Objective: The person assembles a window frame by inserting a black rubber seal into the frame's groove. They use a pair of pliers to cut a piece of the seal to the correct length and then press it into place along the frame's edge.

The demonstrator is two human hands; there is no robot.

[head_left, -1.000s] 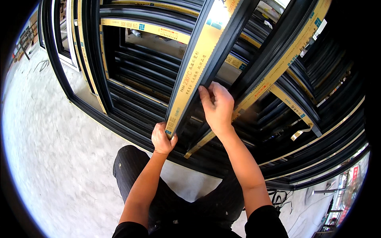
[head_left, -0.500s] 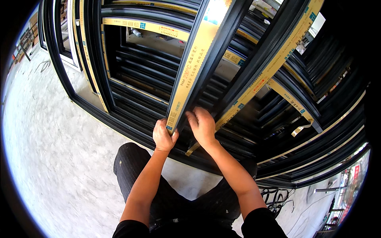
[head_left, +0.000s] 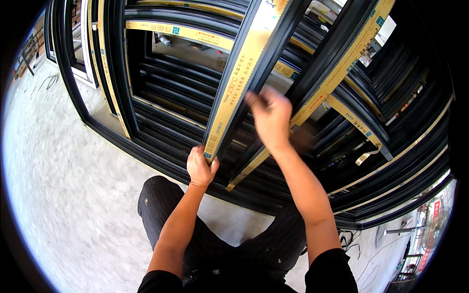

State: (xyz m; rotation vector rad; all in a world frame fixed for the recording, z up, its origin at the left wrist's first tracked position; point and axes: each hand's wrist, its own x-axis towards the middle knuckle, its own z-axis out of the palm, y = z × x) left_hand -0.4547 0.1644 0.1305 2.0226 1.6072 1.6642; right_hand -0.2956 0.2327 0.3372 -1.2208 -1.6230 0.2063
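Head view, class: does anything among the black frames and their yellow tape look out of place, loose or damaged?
Yes. On the right, a strip of yellow tape has come loose from a black frame bar and curls free at its end. The tape on the bar that the left hand grips lies flat. The right hand is blurred.

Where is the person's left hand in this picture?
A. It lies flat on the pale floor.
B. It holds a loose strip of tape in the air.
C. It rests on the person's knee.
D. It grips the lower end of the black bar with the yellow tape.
D: the left hand is closed around the lower end of the black bar, where its yellow tape ends.
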